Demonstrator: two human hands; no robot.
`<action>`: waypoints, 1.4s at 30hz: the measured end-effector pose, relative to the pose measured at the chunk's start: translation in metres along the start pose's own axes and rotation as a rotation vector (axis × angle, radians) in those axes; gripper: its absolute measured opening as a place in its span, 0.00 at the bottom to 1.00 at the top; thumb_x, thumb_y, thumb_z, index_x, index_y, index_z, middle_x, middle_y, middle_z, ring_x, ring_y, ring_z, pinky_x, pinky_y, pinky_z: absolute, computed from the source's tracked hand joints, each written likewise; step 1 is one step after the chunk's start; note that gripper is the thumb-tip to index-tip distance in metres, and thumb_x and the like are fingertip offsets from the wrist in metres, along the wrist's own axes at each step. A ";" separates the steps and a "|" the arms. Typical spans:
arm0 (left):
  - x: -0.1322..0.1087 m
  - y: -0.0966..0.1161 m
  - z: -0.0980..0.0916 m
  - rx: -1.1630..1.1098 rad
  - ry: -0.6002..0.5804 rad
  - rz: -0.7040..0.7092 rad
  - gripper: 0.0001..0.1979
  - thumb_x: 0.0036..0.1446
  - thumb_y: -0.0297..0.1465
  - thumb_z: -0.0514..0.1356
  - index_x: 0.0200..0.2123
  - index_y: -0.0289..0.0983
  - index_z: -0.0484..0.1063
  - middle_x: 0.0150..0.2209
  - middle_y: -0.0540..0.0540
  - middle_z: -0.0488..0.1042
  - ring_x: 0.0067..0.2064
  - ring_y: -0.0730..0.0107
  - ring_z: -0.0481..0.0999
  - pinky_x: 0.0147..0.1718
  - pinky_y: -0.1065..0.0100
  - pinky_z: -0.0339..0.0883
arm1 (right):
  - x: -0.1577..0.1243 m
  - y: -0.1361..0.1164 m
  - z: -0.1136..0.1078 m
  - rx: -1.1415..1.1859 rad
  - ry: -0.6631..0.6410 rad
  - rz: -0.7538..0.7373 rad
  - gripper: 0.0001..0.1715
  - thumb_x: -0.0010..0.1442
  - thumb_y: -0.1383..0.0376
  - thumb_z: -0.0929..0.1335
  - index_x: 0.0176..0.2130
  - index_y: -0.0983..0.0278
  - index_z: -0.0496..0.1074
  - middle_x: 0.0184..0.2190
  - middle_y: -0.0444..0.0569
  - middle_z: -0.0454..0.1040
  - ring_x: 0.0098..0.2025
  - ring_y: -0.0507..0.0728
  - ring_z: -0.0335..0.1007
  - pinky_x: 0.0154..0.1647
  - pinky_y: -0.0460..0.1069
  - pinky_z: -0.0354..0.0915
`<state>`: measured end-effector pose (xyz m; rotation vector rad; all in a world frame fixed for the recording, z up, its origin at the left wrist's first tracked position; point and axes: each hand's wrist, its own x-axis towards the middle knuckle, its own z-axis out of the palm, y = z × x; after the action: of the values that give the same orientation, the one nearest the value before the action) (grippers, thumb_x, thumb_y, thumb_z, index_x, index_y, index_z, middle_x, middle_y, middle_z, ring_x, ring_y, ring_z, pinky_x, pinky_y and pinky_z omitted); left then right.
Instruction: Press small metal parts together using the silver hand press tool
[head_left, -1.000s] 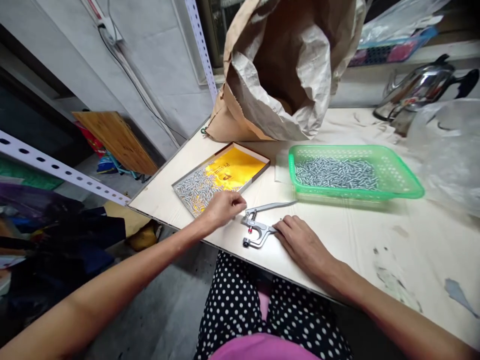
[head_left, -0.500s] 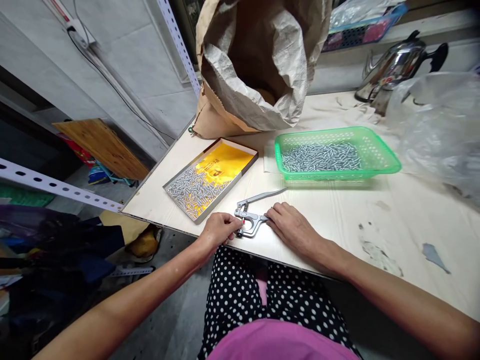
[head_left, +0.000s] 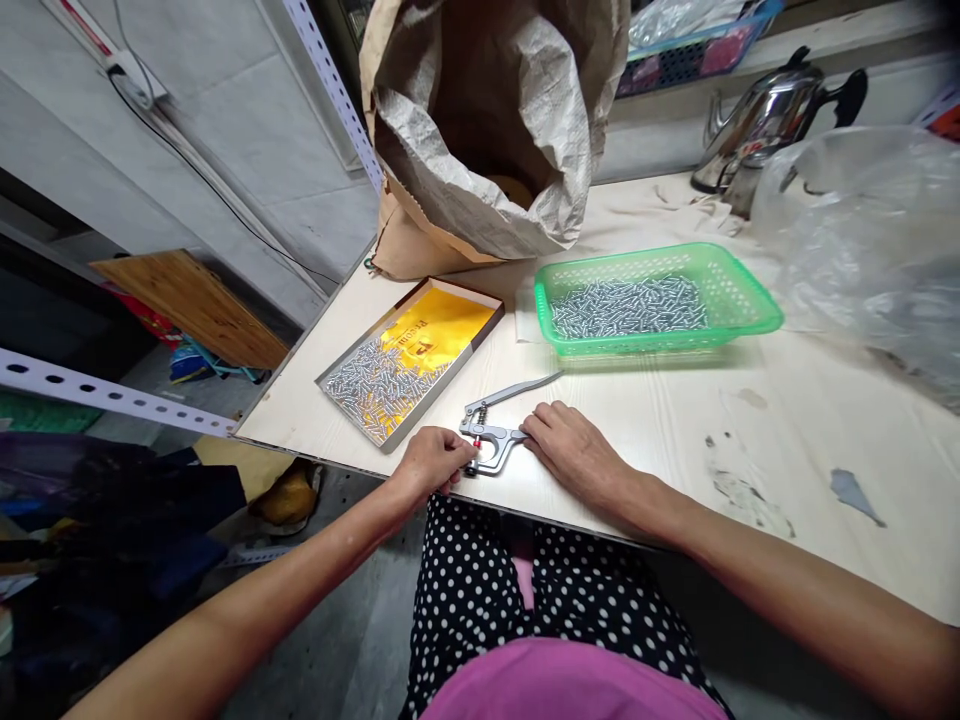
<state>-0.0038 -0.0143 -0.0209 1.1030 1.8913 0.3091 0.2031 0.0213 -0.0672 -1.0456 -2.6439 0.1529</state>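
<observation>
Left hand (head_left: 431, 461) pinched narrow, its content I cannot tell, at grey metal spring pliers (head_left: 504, 446), right hand (head_left: 574, 452) holding their lower handle, pale wooden worktop (head_left: 645, 425) below

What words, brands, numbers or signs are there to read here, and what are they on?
"P...": dark lettering on the yellow lining of the shallow tray; it seems to start with a P, the rest too blurred to be sure of.
Red mark on the metal kettle: too small to read.
Hand tool and green basket: no lettering to be made out.
</observation>
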 end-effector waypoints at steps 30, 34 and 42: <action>-0.015 0.010 0.002 0.017 -0.253 -0.142 0.15 0.55 0.32 0.61 0.19 0.35 0.64 0.11 0.56 0.62 0.14 0.80 0.60 0.13 0.78 0.52 | 0.038 0.043 -0.019 -0.124 -0.127 -0.068 0.12 0.66 0.65 0.63 0.48 0.63 0.71 0.41 0.52 0.73 0.44 0.61 0.63 0.40 0.53 0.54; -0.015 0.009 0.002 0.010 -0.265 -0.135 0.15 0.54 0.33 0.62 0.19 0.35 0.65 0.12 0.56 0.62 0.14 0.80 0.61 0.14 0.77 0.53 | 0.028 0.043 -0.030 0.010 -0.163 -0.086 0.23 0.64 0.52 0.65 0.48 0.66 0.70 0.44 0.55 0.71 0.43 0.61 0.64 0.43 0.53 0.58; -0.014 0.009 0.004 0.021 -0.281 -0.133 0.10 0.54 0.31 0.61 0.23 0.34 0.68 0.13 0.57 0.62 0.14 0.80 0.62 0.14 0.77 0.54 | 0.002 0.038 -0.032 0.056 -0.206 -0.069 0.54 0.43 0.39 0.74 0.58 0.68 0.62 0.52 0.61 0.66 0.49 0.68 0.60 0.50 0.59 0.61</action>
<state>0.0076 -0.0212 -0.0093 0.9741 1.7094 0.0556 0.2363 0.0502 -0.0437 -0.9660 -2.8357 0.3350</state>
